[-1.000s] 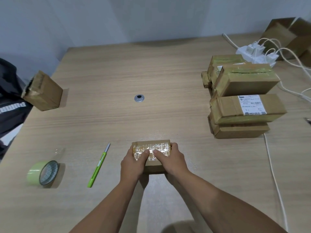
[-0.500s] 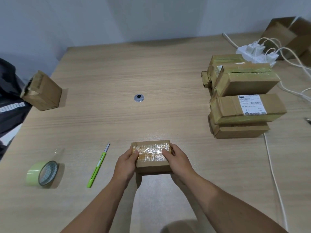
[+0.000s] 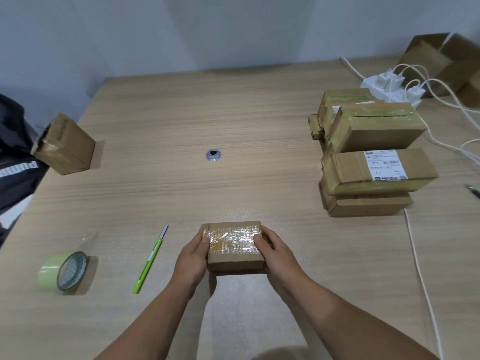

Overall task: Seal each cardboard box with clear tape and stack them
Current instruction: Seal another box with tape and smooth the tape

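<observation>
centre table (image 3: 233, 120) open | right: box stack (image 3: 368, 157); left: cutter (image 3: 149, 261)

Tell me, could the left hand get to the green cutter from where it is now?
Probably yes. The green cutter lies on bare table just left of the left hand, nothing between them. But that hand and the right hand are gripping the small box, so it must let go first.

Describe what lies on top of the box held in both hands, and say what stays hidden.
Crinkled clear tape covers the far part of the box top; bare cardboard shows nearer. The left hand and right hand cover its ends. Its contents and underside are hidden.
</observation>
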Demonstrator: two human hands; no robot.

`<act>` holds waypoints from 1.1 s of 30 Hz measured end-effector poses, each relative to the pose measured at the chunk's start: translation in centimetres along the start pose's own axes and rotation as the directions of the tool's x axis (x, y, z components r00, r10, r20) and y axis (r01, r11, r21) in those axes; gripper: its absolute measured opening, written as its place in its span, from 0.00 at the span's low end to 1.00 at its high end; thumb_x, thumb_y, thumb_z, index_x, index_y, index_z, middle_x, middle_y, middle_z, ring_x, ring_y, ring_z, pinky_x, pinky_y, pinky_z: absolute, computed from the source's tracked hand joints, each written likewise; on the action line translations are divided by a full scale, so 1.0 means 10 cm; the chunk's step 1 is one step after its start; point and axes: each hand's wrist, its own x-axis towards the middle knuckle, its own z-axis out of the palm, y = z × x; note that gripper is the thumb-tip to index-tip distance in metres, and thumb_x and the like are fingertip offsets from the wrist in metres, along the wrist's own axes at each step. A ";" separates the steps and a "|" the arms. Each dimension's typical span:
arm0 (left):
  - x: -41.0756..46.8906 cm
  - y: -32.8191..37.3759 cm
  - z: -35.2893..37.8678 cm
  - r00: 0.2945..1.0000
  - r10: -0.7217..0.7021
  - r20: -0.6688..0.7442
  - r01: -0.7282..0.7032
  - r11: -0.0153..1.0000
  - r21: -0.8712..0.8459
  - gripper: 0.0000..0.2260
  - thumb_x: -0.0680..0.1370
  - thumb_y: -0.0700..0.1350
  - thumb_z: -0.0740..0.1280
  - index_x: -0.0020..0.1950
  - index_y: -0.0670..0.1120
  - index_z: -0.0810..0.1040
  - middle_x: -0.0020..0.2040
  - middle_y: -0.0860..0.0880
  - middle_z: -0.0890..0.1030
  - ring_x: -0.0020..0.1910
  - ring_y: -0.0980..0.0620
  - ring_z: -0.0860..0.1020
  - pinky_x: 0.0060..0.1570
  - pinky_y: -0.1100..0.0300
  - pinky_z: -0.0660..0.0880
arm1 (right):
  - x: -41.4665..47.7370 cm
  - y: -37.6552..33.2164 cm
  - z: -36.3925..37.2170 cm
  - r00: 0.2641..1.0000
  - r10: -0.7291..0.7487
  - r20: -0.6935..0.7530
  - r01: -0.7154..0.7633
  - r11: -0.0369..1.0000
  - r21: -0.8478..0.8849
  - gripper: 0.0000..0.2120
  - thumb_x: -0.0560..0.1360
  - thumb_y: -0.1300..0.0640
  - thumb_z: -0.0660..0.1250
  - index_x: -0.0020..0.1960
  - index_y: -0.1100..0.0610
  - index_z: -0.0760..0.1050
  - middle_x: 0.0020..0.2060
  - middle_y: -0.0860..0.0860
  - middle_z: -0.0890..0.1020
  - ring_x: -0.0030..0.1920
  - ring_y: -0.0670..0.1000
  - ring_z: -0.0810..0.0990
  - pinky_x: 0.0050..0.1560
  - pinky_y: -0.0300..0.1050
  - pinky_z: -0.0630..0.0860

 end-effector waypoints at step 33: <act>-0.25 0.26 0.10 0.982 0.147 -0.122 -0.149 0.989 -0.014 0.25 0.73 0.64 0.65 0.68 0.59 0.75 0.59 0.56 0.83 0.59 0.55 0.81 0.61 0.49 0.77 | -0.10 -0.50 0.51 0.987 -0.146 -0.061 0.118 0.937 -0.330 0.30 0.76 0.37 0.66 0.75 0.43 0.64 0.58 0.44 0.80 0.55 0.45 0.79 0.50 0.38 0.75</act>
